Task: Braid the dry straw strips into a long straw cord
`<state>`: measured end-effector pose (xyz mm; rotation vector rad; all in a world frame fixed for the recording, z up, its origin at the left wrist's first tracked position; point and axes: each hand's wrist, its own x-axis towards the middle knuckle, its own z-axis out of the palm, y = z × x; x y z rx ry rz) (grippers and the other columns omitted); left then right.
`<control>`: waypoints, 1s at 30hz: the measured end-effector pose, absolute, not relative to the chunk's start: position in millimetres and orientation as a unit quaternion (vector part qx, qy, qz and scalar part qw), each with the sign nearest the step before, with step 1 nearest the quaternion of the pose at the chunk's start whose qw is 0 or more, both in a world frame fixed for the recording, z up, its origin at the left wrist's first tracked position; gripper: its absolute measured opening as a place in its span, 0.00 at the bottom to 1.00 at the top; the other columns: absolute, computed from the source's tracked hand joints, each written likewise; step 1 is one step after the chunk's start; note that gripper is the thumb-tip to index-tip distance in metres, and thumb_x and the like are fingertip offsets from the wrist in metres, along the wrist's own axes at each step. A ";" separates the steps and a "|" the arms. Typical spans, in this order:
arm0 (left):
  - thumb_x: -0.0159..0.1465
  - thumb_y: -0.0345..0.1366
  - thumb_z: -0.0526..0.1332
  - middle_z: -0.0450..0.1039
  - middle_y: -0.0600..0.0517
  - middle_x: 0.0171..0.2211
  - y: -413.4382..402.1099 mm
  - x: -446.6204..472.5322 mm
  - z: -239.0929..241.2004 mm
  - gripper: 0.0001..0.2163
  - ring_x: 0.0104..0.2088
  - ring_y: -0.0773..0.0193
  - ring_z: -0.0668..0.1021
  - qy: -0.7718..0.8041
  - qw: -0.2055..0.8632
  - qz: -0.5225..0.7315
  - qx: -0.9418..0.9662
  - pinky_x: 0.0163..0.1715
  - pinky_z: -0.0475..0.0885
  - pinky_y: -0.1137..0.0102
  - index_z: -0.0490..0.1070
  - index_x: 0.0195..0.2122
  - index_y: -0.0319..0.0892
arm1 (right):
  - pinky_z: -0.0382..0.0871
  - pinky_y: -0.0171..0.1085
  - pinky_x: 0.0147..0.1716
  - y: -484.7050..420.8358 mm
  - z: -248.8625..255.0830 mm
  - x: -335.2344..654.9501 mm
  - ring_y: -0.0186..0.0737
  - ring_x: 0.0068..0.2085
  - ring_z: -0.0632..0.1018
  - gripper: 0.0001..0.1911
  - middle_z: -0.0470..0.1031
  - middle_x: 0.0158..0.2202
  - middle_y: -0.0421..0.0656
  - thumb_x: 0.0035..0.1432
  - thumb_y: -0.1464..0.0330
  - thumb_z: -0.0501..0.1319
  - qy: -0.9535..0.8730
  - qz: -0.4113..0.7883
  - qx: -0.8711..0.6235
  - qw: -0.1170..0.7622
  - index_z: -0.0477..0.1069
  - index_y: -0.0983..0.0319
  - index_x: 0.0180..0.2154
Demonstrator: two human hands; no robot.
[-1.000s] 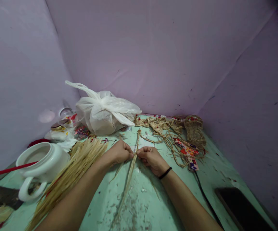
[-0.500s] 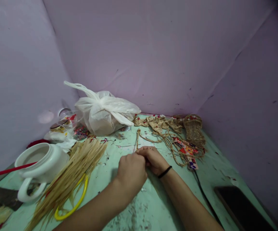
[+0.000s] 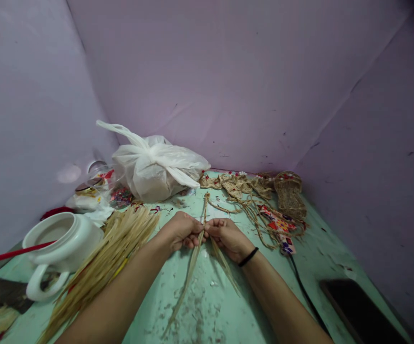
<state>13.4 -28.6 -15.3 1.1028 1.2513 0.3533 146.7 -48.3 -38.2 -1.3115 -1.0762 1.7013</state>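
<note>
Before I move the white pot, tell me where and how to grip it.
Probably by its handle, coming from the near side: the open loop juts toward the wearer, while the fibre bundle lies along the white pot's right.

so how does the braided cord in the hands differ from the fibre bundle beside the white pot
The braided cord is thin and plaited above the fingertips, loose below; the fibre bundle is a broader sheaf of unplaited strands. The cord is pinched by the left hand and right hand, while the bundle lies on the table, held by neither. Both look straw-coloured and fibrous.
</note>
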 end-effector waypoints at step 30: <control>0.40 0.28 0.54 0.52 0.59 0.06 -31.6 18.1 -30.5 0.03 0.08 0.75 0.53 0.596 0.597 0.203 0.497 0.11 0.42 0.75 0.60 0.12 0.39 | 0.47 0.33 0.20 -70.1 -20.4 130.7 0.33 0.19 0.66 0.08 0.71 0.17 0.44 0.40 0.73 0.56 -0.671 0.268 -0.665 0.189 0.73 0.62 0.17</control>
